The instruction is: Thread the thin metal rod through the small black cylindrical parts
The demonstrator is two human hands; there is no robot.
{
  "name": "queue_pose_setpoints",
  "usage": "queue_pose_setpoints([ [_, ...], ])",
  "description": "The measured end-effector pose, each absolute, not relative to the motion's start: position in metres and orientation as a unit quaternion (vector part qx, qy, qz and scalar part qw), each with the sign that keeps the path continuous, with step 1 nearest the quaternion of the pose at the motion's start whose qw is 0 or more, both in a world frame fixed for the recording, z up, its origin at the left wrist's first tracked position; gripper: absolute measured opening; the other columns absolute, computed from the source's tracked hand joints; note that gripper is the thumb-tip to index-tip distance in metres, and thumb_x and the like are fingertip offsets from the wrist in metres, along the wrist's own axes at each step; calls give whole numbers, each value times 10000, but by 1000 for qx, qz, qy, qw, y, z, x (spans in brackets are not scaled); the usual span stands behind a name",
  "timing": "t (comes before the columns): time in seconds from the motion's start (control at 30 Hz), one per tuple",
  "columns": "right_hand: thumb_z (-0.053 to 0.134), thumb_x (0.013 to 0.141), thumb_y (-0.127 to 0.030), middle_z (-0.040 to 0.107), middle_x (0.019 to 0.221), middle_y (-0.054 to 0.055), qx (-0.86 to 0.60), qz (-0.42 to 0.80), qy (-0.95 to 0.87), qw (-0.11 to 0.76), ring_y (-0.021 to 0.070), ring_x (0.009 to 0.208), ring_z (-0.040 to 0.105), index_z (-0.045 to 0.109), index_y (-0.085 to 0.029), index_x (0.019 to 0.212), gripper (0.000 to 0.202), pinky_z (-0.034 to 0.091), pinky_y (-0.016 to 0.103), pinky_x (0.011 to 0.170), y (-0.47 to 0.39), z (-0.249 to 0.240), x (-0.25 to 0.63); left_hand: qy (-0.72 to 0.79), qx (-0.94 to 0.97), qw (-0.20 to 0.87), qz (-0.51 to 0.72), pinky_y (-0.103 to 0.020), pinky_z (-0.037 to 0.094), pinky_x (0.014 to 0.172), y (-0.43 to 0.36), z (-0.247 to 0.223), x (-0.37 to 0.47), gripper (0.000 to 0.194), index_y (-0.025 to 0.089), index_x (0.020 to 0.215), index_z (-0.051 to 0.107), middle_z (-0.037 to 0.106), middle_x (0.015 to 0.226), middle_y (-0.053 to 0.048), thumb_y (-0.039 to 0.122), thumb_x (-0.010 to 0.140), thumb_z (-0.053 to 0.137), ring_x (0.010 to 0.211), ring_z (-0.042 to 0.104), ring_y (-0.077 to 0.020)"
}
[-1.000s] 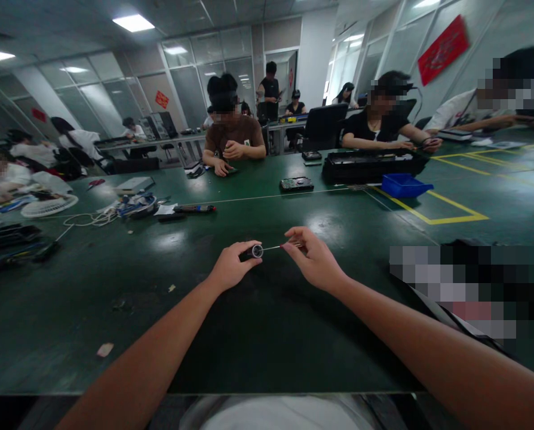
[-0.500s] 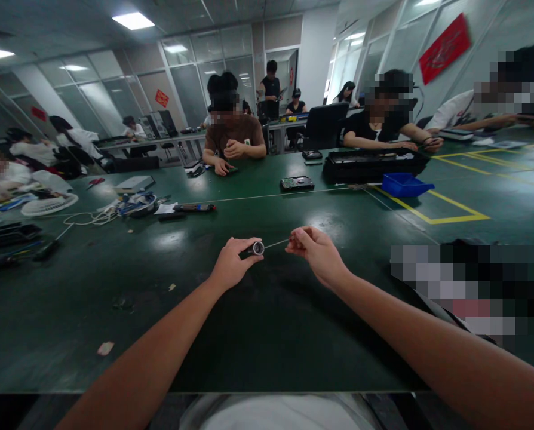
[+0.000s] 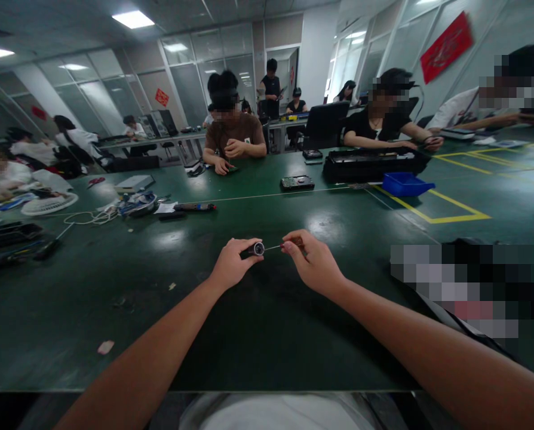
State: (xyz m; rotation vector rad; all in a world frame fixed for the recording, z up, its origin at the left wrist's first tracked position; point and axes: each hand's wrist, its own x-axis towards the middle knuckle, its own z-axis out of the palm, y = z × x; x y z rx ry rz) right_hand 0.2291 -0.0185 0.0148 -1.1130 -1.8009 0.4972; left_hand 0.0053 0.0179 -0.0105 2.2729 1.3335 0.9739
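Clasping a tube (image 3: 258, 249) with your left hand (image 3: 232, 265), you point a thin rod (image 3: 273, 247), pinched tightly in your right hand (image 3: 314, 261), at it, seemingly needing steady alignment next.

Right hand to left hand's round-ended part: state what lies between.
A thin shaft, shown in the head view, runs from the right hand toward the round-ended part.

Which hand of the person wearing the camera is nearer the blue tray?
Right. The right hand is short of the blue tray and to its left; the left hand is farther left.
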Motion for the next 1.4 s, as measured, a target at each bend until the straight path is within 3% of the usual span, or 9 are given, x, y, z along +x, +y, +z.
queue_pose_setpoints([
  [0.53, 510, 955, -327, 735, 831, 40, -480, 244, -699, 470, 204, 797, 712, 594, -223, 967, 135, 524, 344, 733, -16, 12, 229, 487, 798, 178, 307, -486, 372, 1036, 16, -8, 7, 394, 287, 1206, 675, 717, 1110, -37, 338, 821, 738, 1023, 609, -253],
  [0.77, 519, 958, -379, 734, 785, 26, -490, 184, -680, 513, 191, 736, 718, 607, -222, 955, 180, 502, 308, 692, -18, 18, 233, 487, 802, 188, 290, -446, 405, 971, 15, -6, 7, 399, 279, 1205, 678, 721, 1068, -39, 351, 817, 737, 993, 608, -252],
  [1.4, 495, 953, -319, 710, 723, 18, -487, 164, -722, 462, 188, 688, 688, 579, -223, 924, 131, 472, 310, 673, -19, 22, 233, 491, 805, 169, 286, -403, 413, 873, 16, -9, 6, 398, 284, 1201, 677, 720, 1071, -30, 347, 813, 739, 949, 601, -242],
])
